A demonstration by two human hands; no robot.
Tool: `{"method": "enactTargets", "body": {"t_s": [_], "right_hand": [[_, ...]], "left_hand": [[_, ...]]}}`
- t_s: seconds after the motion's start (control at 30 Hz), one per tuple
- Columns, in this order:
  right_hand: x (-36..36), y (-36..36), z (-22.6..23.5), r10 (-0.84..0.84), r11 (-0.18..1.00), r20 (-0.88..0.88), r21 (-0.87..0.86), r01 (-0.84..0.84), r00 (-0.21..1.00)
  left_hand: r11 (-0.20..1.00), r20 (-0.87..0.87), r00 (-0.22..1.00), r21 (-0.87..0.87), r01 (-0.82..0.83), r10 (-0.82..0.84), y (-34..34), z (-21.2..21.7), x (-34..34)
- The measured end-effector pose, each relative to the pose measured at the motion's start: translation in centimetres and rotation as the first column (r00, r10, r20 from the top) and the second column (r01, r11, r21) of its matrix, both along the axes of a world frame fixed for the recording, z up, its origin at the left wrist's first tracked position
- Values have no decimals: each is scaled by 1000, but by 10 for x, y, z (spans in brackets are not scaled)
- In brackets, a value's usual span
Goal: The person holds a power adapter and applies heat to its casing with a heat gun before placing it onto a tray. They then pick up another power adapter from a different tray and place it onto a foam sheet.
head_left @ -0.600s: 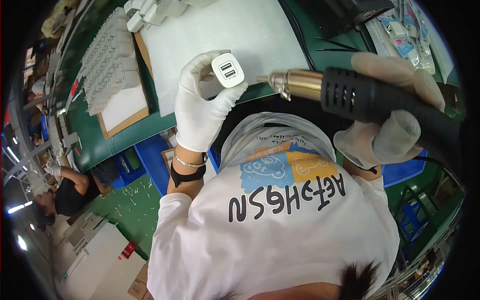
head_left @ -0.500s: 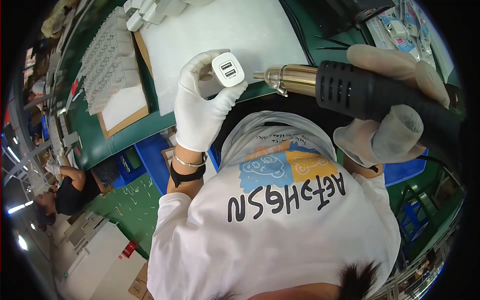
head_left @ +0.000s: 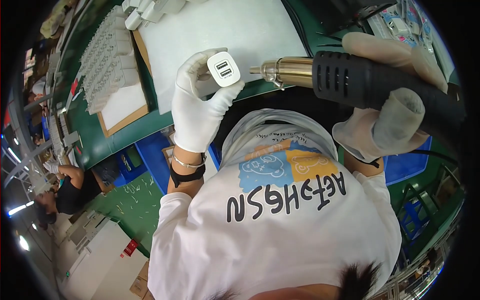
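Adapter (head_left: pixel 223 69), white, sat in your left hand (head_left: pixel 197 112), fingers pinching its sides; it was likely light, stiff and slick, best held there. Your right hand (head_left: pixel 375 134) had fingers curled round the nozzle tool (head_left: pixel 295 71), near the bench (head_left: pixel 87 142).

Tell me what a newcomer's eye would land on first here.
Probably the bulky black tool in the gloved right hand, at the right, its metal nozzle pointing left. Next, the white charger with two dark ports, held in the gloved left hand above centre, with a visible gap before the nozzle. Then the rows of pale pieces at upper left.
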State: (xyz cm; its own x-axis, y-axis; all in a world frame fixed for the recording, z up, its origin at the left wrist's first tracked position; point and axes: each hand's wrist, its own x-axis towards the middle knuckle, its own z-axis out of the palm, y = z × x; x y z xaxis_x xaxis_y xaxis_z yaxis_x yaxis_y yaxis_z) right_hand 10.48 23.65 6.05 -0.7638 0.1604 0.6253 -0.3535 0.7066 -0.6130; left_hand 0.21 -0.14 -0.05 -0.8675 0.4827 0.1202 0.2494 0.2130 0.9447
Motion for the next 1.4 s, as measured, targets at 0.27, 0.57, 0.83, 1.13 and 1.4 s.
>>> {"method": "enactTargets", "body": {"t_s": [0.27,0.57,0.83,1.13,1.4], "right_hand": [[-6,-8,-19,-87,995,-224,-65,74,971],[-10,-13,-28,-112,989,-298,-129,76,948],[-11,-13,-29,-79,988,-315,-149,34,946],[-13,-14,-31,-53,987,-337,-163,-3,940],[-11,-11,-31,23,986,-354,-147,-80,935]], "left_hand": [[999,60,998,50,1,-4,1,0,5],[1000,18,1000,14,20,-20,1,-1,4],[997,86,996,81,20,-27,4,2,6],[999,20,1000,49,20,-21,2,-1,5],[1000,6,1000,18,-15,15,0,-3,3]]}}
